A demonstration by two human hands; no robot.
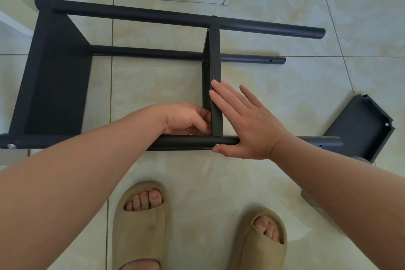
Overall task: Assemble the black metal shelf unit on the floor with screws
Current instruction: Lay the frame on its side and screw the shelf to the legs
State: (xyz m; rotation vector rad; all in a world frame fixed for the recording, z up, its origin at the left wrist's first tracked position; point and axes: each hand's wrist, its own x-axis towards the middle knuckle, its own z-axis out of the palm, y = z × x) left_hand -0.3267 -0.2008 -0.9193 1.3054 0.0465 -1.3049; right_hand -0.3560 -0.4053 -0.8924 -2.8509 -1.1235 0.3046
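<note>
– Two bare arms (76,182) reach out over tan slippers (141,221). What are they busy with?

– The black shelf unit (54,72). It lies on its side on the tile floor (285,182), right in front of the feet.

– Where are the hands?

– Both are at the corner where the middle board (215,61) meets the front pole (186,140). The right hand (245,125) is flat, with straight fingers pressed on the side of the board and the thumb down by the pole. The left hand (186,119) is curled up on the other side of the board. I cannot tell if it pinches something small in there.

– What is the job now?

– I think it is to fix this corner with a screw. A shiny bit (217,144) shows by the thumb. It may be that screw, but it is too small to be sure.

– How do you do it well?

– Hold the board straight against the pole so the holes line up. Push with the flat hand so nothing slides. Turn the screw softly at first, so it goes in straight, and make it tight last.

– Then is it done?

– No. A loose board (361,129) lies off to the right, not on yet.
</note>
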